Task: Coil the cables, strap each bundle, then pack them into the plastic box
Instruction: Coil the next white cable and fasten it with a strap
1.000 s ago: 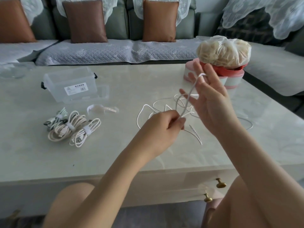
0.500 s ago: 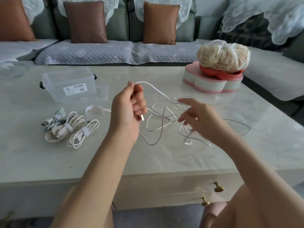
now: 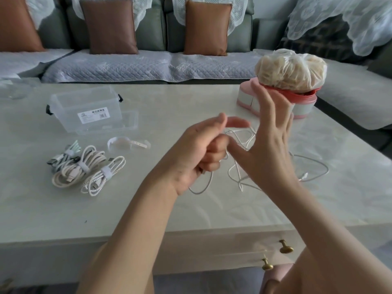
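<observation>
A long thin white cable (image 3: pixel 311 166) lies loose and tangled on the table's middle right. My left hand (image 3: pixel 203 149) grips a stretch of it in curled fingers, a loop hanging below the fist. My right hand (image 3: pixel 267 141) is raised beside it with fingers spread and straight; the cable runs close past its thumb, contact unclear. Three strapped bundles lie at the left: a beige one (image 3: pixel 78 168), a braided white one (image 3: pixel 106 175) and a green-white one (image 3: pixel 65 153). The clear plastic box (image 3: pixel 84 109) stands open behind them. A loose white strap (image 3: pixel 127 143) lies near the box.
The box's clear lid (image 3: pixel 129 119) lies next to the box. A pink container (image 3: pixel 301 105) topped with a tied plastic bag (image 3: pixel 290 68) stands at the back right. A sofa with brown cushions runs behind the table. Drawer knobs (image 3: pixel 286 249) sit below the front edge.
My left hand has moved right and down with the cable, toward my right hand. My right hand has risen and spread its fingers.
</observation>
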`<action>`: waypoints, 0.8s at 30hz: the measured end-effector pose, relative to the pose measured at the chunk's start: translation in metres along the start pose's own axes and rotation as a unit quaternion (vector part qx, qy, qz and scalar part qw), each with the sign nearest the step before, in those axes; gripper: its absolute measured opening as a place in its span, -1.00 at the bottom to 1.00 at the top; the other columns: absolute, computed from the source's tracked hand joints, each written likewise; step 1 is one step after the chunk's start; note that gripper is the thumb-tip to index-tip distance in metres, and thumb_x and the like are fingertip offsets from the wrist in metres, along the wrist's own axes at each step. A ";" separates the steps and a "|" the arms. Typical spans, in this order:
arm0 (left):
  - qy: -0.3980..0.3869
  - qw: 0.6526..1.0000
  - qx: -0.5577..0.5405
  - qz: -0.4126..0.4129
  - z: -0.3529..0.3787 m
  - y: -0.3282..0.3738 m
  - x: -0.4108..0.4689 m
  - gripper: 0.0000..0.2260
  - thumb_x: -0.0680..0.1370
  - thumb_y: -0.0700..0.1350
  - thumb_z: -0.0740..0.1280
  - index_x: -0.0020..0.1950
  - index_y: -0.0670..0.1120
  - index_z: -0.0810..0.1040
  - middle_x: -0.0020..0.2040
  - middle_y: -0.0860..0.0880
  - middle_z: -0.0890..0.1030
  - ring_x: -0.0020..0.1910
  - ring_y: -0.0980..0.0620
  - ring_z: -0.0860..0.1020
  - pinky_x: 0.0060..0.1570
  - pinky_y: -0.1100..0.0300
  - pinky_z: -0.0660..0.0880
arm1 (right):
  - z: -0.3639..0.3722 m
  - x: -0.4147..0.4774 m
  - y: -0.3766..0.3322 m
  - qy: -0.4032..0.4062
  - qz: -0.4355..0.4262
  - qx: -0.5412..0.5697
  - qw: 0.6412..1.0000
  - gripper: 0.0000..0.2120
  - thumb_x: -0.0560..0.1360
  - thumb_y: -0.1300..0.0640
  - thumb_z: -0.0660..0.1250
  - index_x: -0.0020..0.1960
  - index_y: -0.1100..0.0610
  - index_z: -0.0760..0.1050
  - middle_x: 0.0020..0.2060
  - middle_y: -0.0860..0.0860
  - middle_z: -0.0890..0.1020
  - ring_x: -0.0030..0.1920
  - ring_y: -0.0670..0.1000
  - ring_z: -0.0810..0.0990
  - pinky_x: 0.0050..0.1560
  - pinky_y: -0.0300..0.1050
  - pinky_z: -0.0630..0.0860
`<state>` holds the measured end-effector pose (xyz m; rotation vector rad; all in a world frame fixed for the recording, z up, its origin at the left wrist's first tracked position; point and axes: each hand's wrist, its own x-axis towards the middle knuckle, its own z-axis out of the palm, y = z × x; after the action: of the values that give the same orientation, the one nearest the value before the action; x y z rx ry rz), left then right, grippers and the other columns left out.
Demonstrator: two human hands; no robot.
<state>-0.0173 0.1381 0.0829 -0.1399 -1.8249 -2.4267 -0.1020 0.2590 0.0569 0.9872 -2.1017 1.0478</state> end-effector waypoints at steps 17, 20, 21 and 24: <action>-0.037 0.990 -0.128 0.038 -0.010 -0.006 0.002 -0.60 0.58 0.05 0.06 0.14 -0.20 0.52 -0.51 0.12 0.25 -0.51 0.20 0.21 -0.46 0.36 0.24 | 0.023 -0.011 -0.020 -0.309 -0.107 -0.072 0.942 -0.90 0.51 0.16 0.07 -0.18 0.09 0.23 -0.41 -0.08 0.21 -0.35 0.16 0.41 -0.38 -0.10 0.13; 0.022 0.991 -0.115 0.061 -0.011 -0.005 0.002 -0.68 0.54 -0.03 0.11 0.09 -0.21 0.51 -0.44 0.08 0.26 -0.45 0.16 0.19 -0.45 0.35 0.22 | 0.021 -0.006 -0.015 -0.305 -0.075 -0.100 0.944 -0.86 0.56 0.14 0.12 -0.16 0.09 0.20 -0.26 0.06 0.52 -0.16 0.24 0.53 -0.29 -0.10 0.18; 0.045 0.989 -0.121 0.072 -0.014 -0.005 0.002 -0.71 0.54 -0.07 0.12 0.08 -0.21 0.51 -0.42 0.07 0.27 -0.43 0.15 0.19 -0.43 0.34 0.22 | 0.021 -0.005 -0.017 -0.299 -0.073 -0.099 0.946 -0.85 0.56 0.13 0.14 -0.15 0.08 0.20 -0.28 0.07 0.54 -0.18 0.25 0.53 -0.32 -0.08 0.17; 0.110 0.981 -0.133 0.088 -0.027 -0.005 0.004 -0.75 0.61 -0.16 0.09 0.14 -0.23 0.47 -0.41 0.07 0.30 -0.42 0.15 0.21 -0.39 0.33 0.23 | 0.021 -0.004 -0.020 -0.298 -0.094 -0.085 0.946 -0.92 0.54 0.06 0.23 -0.04 0.07 0.40 -0.47 -0.06 0.34 -0.28 0.22 0.49 -0.39 -0.07 0.16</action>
<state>-0.0223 0.1132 0.0716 -0.0475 -1.3367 -2.4377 -0.0872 0.2342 0.0510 1.5201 -2.4444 0.4916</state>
